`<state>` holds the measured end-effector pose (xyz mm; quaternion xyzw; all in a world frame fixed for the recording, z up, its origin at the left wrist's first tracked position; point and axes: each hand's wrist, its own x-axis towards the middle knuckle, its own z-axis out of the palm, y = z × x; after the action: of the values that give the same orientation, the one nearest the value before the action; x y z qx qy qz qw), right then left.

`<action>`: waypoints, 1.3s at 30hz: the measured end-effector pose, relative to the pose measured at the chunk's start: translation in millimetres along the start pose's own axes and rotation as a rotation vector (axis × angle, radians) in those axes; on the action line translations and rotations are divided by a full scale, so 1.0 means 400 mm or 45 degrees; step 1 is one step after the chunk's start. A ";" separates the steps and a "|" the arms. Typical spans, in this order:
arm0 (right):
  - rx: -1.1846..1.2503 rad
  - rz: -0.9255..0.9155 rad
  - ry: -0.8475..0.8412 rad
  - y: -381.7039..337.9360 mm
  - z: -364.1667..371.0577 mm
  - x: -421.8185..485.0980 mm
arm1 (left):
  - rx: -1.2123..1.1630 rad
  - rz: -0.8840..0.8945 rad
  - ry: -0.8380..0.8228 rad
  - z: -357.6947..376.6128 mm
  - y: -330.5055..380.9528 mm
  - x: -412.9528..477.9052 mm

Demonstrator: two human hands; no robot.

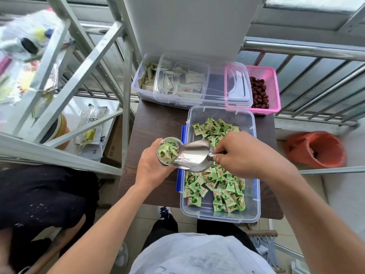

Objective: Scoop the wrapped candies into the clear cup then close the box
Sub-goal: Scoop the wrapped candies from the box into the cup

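The box (221, 109) stands open on the dark counter (154, 123), with green wrapped candies (213, 184) spread across its floor. At its 9 o'clock edge the person's left grip (150, 165) wraps round the clear cup (174, 139), which has more of the same candies inside. The right grip (245, 153) pinches the handle of a metal scoop (192, 157). The scoop's mouth points toward 9 o'clock and meets the cup's rim. At the box's 12 o'clock sits a clear tub of pale sachets (146, 82), and at 1 o'clock a pink basket (271, 76).
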<state>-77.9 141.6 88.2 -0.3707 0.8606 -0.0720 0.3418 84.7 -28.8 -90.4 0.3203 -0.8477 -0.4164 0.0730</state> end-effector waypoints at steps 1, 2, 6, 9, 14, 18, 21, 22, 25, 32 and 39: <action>0.017 0.003 -0.002 0.006 -0.006 -0.002 | 0.010 0.000 -0.007 0.000 0.000 0.000; 0.047 0.016 -0.009 0.015 -0.016 -0.005 | 0.025 0.005 -0.013 0.000 0.000 0.000; 0.315 0.140 0.015 0.080 -0.070 -0.024 | -0.088 -0.115 0.078 -0.002 -0.003 -0.001; 0.381 0.342 0.190 0.163 -0.058 -0.008 | -0.199 -0.287 0.095 -0.001 -0.009 0.014; 0.261 0.587 0.066 0.266 0.062 0.046 | -0.353 -0.430 0.253 -0.029 -0.056 0.051; 0.256 0.625 -0.036 0.274 0.126 0.054 | -0.296 -0.351 0.216 -0.046 -0.060 0.052; 0.271 0.638 -0.039 0.270 0.157 0.063 | -0.242 -0.299 0.176 -0.038 -0.044 0.045; 0.280 0.639 -0.030 0.269 0.167 0.068 | -0.208 -0.271 0.134 -0.030 -0.037 0.040; 0.288 0.628 0.037 0.258 0.197 0.080 | -0.182 -0.240 0.074 -0.005 -0.021 0.029; 0.444 0.578 0.153 0.221 0.270 0.118 | -0.187 -0.251 0.096 0.024 0.002 0.024; 0.633 0.585 0.187 0.194 0.297 0.195 | -0.163 -0.273 0.074 0.021 0.001 0.026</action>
<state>-85.7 158.9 -72.8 -0.0663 0.8999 -0.2272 0.3662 73.0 -29.5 -96.9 0.4157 -0.7779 -0.4656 0.0731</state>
